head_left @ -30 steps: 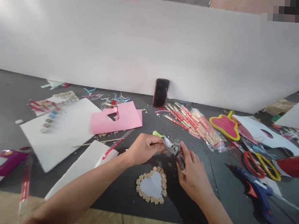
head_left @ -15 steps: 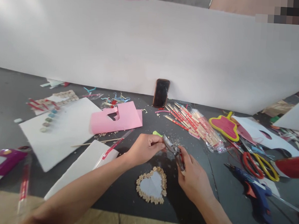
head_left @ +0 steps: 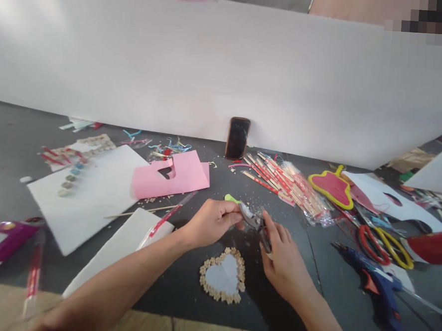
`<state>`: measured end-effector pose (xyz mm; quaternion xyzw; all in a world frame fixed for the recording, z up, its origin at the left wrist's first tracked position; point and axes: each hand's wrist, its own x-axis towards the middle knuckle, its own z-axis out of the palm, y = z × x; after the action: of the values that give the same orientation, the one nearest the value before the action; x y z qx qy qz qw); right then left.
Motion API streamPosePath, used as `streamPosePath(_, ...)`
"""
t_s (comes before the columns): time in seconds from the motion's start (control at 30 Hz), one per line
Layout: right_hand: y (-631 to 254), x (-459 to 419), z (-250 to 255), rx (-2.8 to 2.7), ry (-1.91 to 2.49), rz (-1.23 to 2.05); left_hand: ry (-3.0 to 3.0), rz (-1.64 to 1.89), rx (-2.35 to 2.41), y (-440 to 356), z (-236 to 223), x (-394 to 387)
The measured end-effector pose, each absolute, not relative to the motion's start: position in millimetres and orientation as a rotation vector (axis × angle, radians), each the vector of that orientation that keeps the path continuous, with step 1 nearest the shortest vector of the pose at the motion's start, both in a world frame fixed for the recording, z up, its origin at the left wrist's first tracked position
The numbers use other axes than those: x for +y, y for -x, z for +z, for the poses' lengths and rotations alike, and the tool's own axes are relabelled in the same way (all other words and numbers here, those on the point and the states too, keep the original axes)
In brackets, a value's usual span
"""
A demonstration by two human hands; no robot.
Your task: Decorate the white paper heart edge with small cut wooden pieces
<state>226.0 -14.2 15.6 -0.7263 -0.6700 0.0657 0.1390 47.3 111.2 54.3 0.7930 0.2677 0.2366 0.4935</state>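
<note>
Bare tabletop (head_left: 330, 272) offers passage between the right hand (head_left: 285, 252) and glue gun (head_left: 384, 295); sticks (head_left: 276, 176), seemingly in clear film (head_left: 325, 218), block the far side.

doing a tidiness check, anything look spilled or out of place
Yes: pale crumbs lie scattered on the dark tabletop beyond the pruning shears, with more along the near edge of the pink paper. They look like stray offcuts, unlike the pieces neatly edging the paper heart.

In front of me, a black smartphone with a brown edge (head_left: 238, 139) leans against a tall white panel (head_left: 227, 61). To my left lie a folded pink paper sheet with a heart-shaped hole (head_left: 186, 171) and a rectangular white sheet (head_left: 103, 193); to my right, a flat pink shape bordered in yellow (head_left: 330, 187).
</note>
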Motion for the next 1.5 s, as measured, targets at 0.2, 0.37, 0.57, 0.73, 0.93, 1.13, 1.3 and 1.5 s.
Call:
streamPosePath(0.2,-229.7,-15.1,17.4,-1.994,1.999,0.217,-1.833,0.504,0.541,-44.9,60.3,113.2)
streamPosePath(0.37,-230.1,-14.4,15.7,-1.959,2.002,0.099,-1.828,0.498,0.552,-43.7,62.7,112.5)
streamPosePath(0.57,-226.9,-13.6,11.6,-1.943,1.951,0.181,-1.789,0.479,0.626,-47.1,60.3,112.3)
streamPosePath(0.73,-221.4,-15.3,13.6,-1.894,2.003,0.205,-1.803,0.483,0.652,-46.7,61.9,113.0)
streamPosePath(0.93,-219.6,-16.8,15.1,-1.878,2.046,0.207,-1.814,0.507,0.683,-47.4,61.7,113.4)
streamPosePath(1.13,-222.3,-13.3,11.2,-1.829,2.088,0.208,-1.797,0.567,0.698,-49.6,52.8,112.6)
streamPosePath(1.3,-222.7,-12.5,8.3,-1.87,2.029,0.172,-1.892,0.681,0.642,-48.6,50.6,111.1)
streamPosePath(1.5,-223.6,-14.3,9.5,-1.909,2.041,0.168,-1.834,0.538,0.624,-46.7,55.8,115.7)
